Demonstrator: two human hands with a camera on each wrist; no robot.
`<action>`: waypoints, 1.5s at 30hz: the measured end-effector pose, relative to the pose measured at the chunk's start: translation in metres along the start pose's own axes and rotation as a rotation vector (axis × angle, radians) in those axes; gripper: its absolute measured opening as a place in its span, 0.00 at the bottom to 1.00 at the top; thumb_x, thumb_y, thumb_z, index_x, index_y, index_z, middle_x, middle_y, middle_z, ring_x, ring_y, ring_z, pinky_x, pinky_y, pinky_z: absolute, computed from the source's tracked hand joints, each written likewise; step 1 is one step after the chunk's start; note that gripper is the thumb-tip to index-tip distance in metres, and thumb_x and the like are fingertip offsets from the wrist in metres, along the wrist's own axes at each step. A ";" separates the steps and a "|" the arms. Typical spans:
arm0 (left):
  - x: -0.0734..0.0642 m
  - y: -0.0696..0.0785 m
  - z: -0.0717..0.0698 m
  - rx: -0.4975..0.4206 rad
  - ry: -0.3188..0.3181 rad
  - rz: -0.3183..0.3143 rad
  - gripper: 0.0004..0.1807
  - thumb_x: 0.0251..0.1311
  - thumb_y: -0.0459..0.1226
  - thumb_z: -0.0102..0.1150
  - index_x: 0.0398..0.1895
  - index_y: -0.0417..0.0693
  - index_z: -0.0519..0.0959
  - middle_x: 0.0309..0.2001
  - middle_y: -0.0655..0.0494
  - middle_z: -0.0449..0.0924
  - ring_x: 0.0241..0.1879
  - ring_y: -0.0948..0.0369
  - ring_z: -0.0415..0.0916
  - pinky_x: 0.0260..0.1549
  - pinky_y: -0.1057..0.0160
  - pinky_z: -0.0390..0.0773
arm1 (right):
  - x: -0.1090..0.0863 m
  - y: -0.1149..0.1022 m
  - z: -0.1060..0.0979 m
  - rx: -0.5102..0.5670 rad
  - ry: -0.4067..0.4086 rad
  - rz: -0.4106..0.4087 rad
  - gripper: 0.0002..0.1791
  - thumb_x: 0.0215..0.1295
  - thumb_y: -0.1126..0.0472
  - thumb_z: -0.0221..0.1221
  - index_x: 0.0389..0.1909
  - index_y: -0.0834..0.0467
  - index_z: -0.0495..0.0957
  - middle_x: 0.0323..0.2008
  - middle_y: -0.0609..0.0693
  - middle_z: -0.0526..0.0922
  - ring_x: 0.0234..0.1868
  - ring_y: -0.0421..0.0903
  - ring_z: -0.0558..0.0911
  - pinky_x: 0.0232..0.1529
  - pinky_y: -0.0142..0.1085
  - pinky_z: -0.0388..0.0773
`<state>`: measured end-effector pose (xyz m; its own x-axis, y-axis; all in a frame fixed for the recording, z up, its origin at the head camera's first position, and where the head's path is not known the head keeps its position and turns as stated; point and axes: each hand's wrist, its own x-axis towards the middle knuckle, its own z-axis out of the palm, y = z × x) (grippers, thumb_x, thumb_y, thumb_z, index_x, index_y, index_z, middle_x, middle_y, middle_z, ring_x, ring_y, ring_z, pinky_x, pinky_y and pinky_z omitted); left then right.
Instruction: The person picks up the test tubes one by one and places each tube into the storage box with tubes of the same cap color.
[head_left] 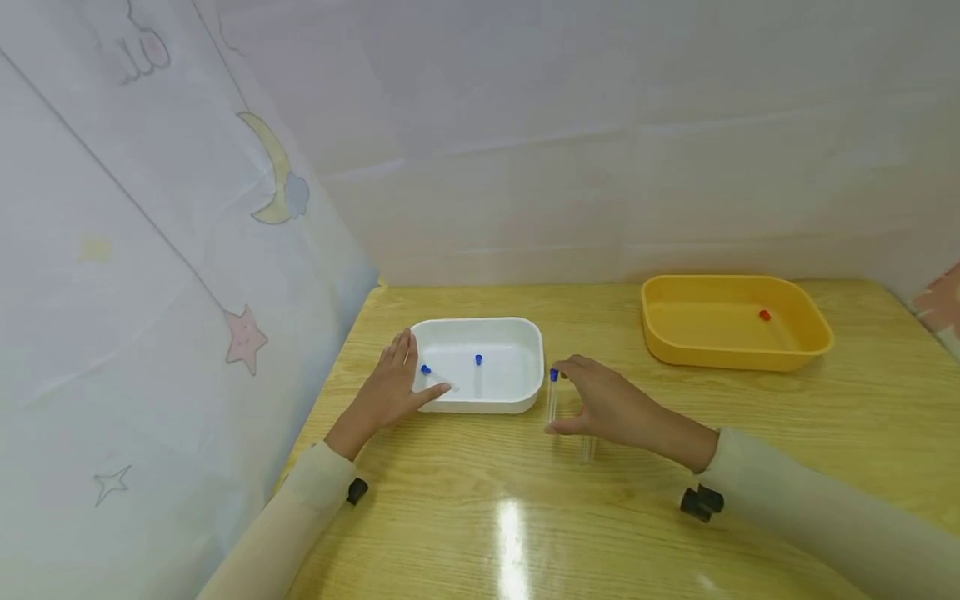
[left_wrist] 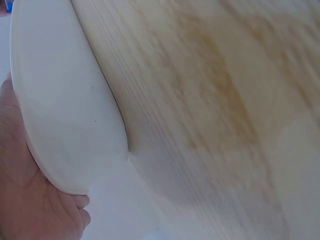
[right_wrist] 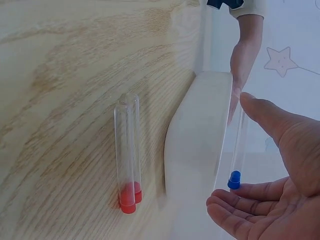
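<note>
My right hand (head_left: 611, 404) pinches a clear test tube (right_wrist: 239, 145) between thumb and fingertips, one at each end; its blue cap (head_left: 553, 375) is against the fingers. This tube is just right of the white tray (head_left: 528, 402) in the head view. Two blue-capped test tubes (head_left: 478, 379) lie inside that tray. At the tray's left end rests my left hand (head_left: 386, 392), fingers extended along the rim and thumb over the front edge. Two test tubes with red caps (right_wrist: 128, 202) lie on the table beneath my right hand, mostly hidden in the head view.
A yellow tray (head_left: 720, 358) stands at the back right, with a red-capped test tube (head_left: 765, 315) in it. The wood-grain table (head_left: 435, 508) meets a pale wall covering at the back and a decorated one at the left.
</note>
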<state>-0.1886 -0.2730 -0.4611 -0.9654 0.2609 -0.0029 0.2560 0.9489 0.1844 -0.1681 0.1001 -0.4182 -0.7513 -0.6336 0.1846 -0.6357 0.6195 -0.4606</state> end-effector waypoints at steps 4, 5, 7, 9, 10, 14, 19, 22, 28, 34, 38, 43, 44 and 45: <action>0.000 0.002 -0.001 -0.002 -0.001 -0.002 0.64 0.62 0.76 0.39 0.80 0.34 0.34 0.81 0.42 0.24 0.80 0.48 0.27 0.76 0.47 0.36 | 0.001 -0.001 0.001 0.016 0.009 -0.018 0.42 0.50 0.45 0.78 0.60 0.66 0.76 0.53 0.55 0.81 0.53 0.54 0.81 0.52 0.49 0.81; 0.000 0.002 -0.001 -0.005 -0.002 -0.003 0.64 0.62 0.76 0.39 0.80 0.34 0.34 0.81 0.42 0.24 0.80 0.48 0.26 0.76 0.46 0.35 | 0.002 -0.001 0.001 0.023 0.008 -0.020 0.42 0.50 0.45 0.78 0.61 0.65 0.76 0.53 0.55 0.81 0.54 0.55 0.81 0.52 0.49 0.81; -0.001 0.002 -0.002 -0.011 -0.006 -0.006 0.64 0.63 0.76 0.39 0.80 0.34 0.35 0.81 0.43 0.23 0.80 0.48 0.26 0.76 0.47 0.35 | 0.003 -0.002 0.001 0.038 0.002 -0.022 0.42 0.50 0.45 0.78 0.62 0.64 0.76 0.55 0.54 0.80 0.55 0.55 0.81 0.54 0.50 0.81; -0.002 0.002 -0.002 -0.016 -0.009 -0.007 0.64 0.63 0.76 0.39 0.80 0.34 0.34 0.81 0.43 0.23 0.80 0.49 0.25 0.76 0.47 0.35 | 0.004 -0.003 0.001 0.047 -0.003 -0.020 0.43 0.51 0.44 0.78 0.63 0.63 0.75 0.56 0.54 0.80 0.56 0.54 0.80 0.54 0.50 0.81; -0.002 0.002 -0.002 -0.015 -0.009 -0.007 0.64 0.63 0.76 0.39 0.80 0.34 0.34 0.81 0.42 0.23 0.80 0.48 0.25 0.76 0.46 0.35 | 0.005 -0.003 0.001 0.049 -0.005 -0.016 0.43 0.51 0.44 0.78 0.63 0.64 0.75 0.56 0.54 0.80 0.56 0.54 0.80 0.54 0.49 0.80; -0.003 0.002 -0.002 -0.011 -0.008 -0.010 0.64 0.63 0.76 0.39 0.80 0.34 0.34 0.81 0.43 0.22 0.80 0.49 0.25 0.76 0.46 0.35 | 0.010 -0.005 0.002 0.062 0.005 -0.008 0.44 0.51 0.45 0.78 0.62 0.67 0.74 0.55 0.56 0.80 0.55 0.54 0.81 0.54 0.48 0.81; -0.003 0.001 -0.002 -0.003 -0.003 -0.009 0.64 0.63 0.75 0.40 0.80 0.34 0.35 0.81 0.42 0.23 0.80 0.47 0.27 0.76 0.46 0.35 | 0.017 -0.009 0.001 0.067 0.016 -0.015 0.44 0.51 0.45 0.78 0.61 0.69 0.74 0.53 0.58 0.81 0.52 0.53 0.81 0.51 0.47 0.82; -0.004 0.001 -0.002 -0.004 -0.004 -0.008 0.64 0.63 0.75 0.40 0.80 0.34 0.35 0.81 0.41 0.24 0.80 0.47 0.27 0.76 0.45 0.36 | 0.020 -0.010 0.002 0.065 0.014 -0.019 0.45 0.51 0.44 0.78 0.61 0.69 0.74 0.53 0.58 0.81 0.51 0.53 0.81 0.51 0.46 0.82; -0.004 0.001 -0.001 -0.017 -0.013 -0.015 0.64 0.63 0.75 0.40 0.80 0.35 0.34 0.81 0.43 0.23 0.80 0.49 0.26 0.76 0.46 0.36 | 0.026 -0.012 0.004 0.098 0.005 0.003 0.47 0.49 0.45 0.79 0.63 0.70 0.73 0.53 0.59 0.80 0.51 0.55 0.81 0.51 0.46 0.82; -0.002 0.001 0.000 -0.011 -0.008 -0.010 0.64 0.63 0.75 0.39 0.80 0.34 0.34 0.81 0.41 0.24 0.81 0.48 0.27 0.76 0.46 0.36 | 0.030 -0.008 0.008 0.108 0.000 0.019 0.46 0.50 0.46 0.78 0.63 0.70 0.72 0.53 0.61 0.80 0.53 0.57 0.81 0.52 0.48 0.81; -0.001 0.001 0.001 -0.008 -0.004 -0.007 0.63 0.63 0.75 0.40 0.79 0.34 0.35 0.81 0.39 0.27 0.80 0.47 0.28 0.76 0.45 0.37 | 0.031 -0.005 0.009 0.115 0.004 0.028 0.46 0.51 0.45 0.78 0.62 0.70 0.73 0.53 0.60 0.80 0.52 0.57 0.81 0.51 0.48 0.81; -0.001 0.002 0.001 0.004 -0.005 -0.010 0.63 0.64 0.75 0.39 0.79 0.34 0.35 0.81 0.38 0.28 0.80 0.47 0.28 0.76 0.45 0.37 | 0.034 -0.005 0.009 0.110 0.002 0.033 0.47 0.51 0.44 0.78 0.64 0.69 0.72 0.55 0.60 0.79 0.53 0.57 0.81 0.51 0.48 0.82; -0.001 0.002 0.001 0.005 -0.005 -0.010 0.63 0.64 0.75 0.40 0.79 0.33 0.35 0.81 0.38 0.28 0.80 0.47 0.28 0.76 0.45 0.37 | 0.034 -0.005 0.009 0.108 0.003 0.032 0.48 0.50 0.44 0.78 0.64 0.69 0.72 0.55 0.61 0.79 0.53 0.58 0.81 0.51 0.47 0.82; -0.001 0.002 0.000 0.005 -0.005 -0.010 0.63 0.64 0.75 0.40 0.79 0.33 0.35 0.81 0.38 0.28 0.80 0.47 0.28 0.76 0.45 0.37 | 0.035 -0.006 0.009 0.106 0.002 0.037 0.48 0.50 0.44 0.78 0.64 0.69 0.71 0.55 0.61 0.79 0.53 0.58 0.81 0.51 0.47 0.82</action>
<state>-0.1867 -0.2710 -0.4608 -0.9675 0.2526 -0.0094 0.2468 0.9522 0.1798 -0.1893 0.0704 -0.4168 -0.7743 -0.6103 0.1671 -0.5851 0.5901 -0.5563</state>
